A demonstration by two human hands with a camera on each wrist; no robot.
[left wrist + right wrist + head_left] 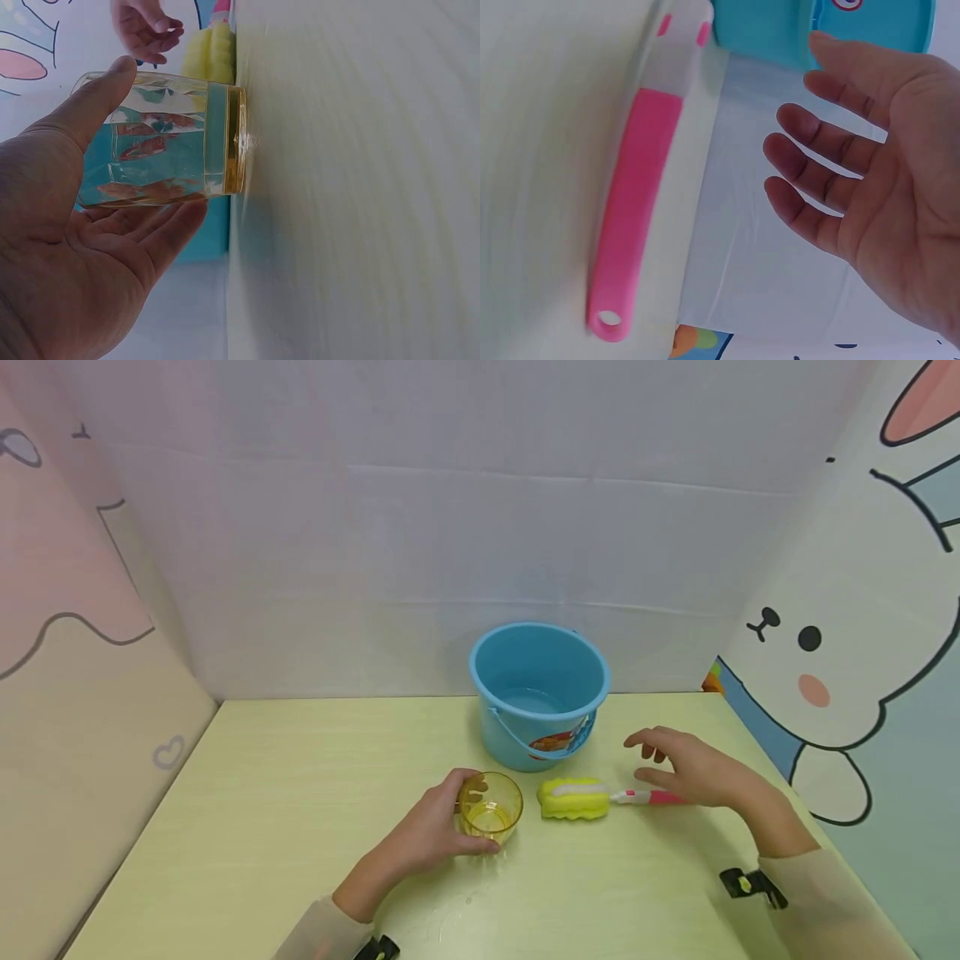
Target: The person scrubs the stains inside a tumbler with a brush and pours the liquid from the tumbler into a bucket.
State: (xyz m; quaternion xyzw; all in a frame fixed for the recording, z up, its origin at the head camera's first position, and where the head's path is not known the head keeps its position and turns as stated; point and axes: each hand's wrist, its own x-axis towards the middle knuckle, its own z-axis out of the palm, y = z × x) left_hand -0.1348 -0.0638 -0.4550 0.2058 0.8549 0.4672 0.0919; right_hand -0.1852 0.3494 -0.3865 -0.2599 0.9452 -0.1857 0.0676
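Note:
A clear yellow cup (495,810) stands upright on the table, and the left hand (431,827) holds it from the left side. In the left wrist view the thumb and fingers of the left hand (82,232) lie around the cup (161,142). To the cup's right lies a sponge brush with a yellow head (573,799) and a pink and white handle (634,210). The right hand (693,767) hovers above the handle, touching nothing; its fingers are loosely bent in the right wrist view, where the hand (885,157) is beside the handle.
Behind the cup and brush stands a blue bucket (536,693) with its handle hanging down at the front. The pale yellow-green table (300,777) ends at a white sheet (337,568) at the back. Printed cartoon panels stand on both sides.

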